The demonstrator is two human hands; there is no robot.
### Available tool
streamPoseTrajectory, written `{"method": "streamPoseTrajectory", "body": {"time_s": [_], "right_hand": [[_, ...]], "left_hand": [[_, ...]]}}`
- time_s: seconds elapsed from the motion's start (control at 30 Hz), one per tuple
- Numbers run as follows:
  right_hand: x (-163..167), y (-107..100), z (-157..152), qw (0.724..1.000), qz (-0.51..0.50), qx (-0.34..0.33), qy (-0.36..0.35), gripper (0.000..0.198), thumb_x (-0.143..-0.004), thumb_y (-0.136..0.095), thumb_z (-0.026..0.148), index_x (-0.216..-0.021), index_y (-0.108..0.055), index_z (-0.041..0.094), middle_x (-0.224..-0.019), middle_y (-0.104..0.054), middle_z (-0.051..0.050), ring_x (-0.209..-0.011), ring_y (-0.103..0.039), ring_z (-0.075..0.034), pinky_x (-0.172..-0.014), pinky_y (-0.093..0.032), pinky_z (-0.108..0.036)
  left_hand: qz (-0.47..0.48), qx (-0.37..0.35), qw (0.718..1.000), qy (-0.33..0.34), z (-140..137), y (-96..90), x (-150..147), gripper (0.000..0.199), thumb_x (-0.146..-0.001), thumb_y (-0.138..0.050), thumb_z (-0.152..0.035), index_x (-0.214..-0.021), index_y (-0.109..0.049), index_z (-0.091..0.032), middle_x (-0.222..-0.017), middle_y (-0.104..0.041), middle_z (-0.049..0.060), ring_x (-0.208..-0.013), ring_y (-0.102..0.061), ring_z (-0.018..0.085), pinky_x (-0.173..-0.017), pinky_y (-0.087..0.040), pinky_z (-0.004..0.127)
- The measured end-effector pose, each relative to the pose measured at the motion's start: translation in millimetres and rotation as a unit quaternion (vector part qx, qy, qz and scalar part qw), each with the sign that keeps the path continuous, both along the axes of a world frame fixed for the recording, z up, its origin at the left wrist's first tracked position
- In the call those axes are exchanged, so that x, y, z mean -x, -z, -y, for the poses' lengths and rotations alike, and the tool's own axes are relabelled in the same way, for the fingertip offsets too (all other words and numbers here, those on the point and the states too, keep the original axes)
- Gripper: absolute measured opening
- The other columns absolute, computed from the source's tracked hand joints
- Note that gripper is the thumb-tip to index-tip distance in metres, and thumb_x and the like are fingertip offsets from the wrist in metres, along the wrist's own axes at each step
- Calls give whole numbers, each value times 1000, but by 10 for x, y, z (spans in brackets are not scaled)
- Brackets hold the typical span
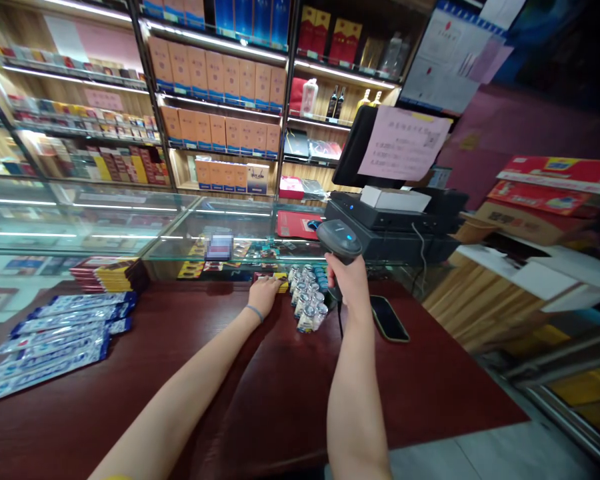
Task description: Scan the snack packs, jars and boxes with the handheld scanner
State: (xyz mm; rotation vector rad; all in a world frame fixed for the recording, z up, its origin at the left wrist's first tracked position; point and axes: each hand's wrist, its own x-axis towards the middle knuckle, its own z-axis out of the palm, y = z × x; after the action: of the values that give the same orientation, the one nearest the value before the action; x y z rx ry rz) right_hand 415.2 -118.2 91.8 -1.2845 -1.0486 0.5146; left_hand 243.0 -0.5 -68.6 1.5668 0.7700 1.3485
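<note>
The black scanner (339, 235), its lower part mostly hidden by the right hand (350, 277) closed round it, juts beyond that fist, while the yellow packet (282, 284) lies partly covered beneath the left hand (264, 295), whether pinched I cannot tell.

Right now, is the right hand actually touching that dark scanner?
Touching. The head view shows the right hand wrapped around the dark scanner just below its rounded top.

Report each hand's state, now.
Left hand: at the yellow pack; whether it grips cannot be told.
Right hand: closed, holding the handheld scanner.
</note>
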Motion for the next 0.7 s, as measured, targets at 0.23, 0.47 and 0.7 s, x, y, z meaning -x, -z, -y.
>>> {"method": "streamPoseTrajectory", "body": {"time_s": [0.23, 0.47, 0.7], "right_hand": [[27, 9, -26, 1000, -7, 2, 5, 26, -75, -69, 38, -86, -48, 26, -46, -50, 11, -33, -43, -11, -34, -34, -24], [193, -19, -30, 1000, 23, 2, -9, 25, -78, -70, 38, -87, -50, 26, -49, -52, 10, -35, -46, -12, -37, -37, -24], [586, 1, -131, 997, 67, 11, -33, 23, -78, -70, 40, -90, -57, 24, -48, -53, 8, -37, -48, -14, -41, -40, -27]], "left_hand": [[-2, 40, 999, 26, 6, 17, -6, 22, -68, -81, -9, -66, -69, -26, -75, -65, 7, -108, -61, 28, -119, -31, 40], [2, -38, 999, 21, -37, -102, 238, 28, -67, -80, -9, -88, -75, -28, -109, -70, 11, -126, -53, 33, -126, -21, 51], [36, -42, 998, -26, -50, -497, 922, 31, -72, -76, -5, -94, -75, -25, -117, -68, 12, -136, -47, 32, -127, -18, 49]]}}
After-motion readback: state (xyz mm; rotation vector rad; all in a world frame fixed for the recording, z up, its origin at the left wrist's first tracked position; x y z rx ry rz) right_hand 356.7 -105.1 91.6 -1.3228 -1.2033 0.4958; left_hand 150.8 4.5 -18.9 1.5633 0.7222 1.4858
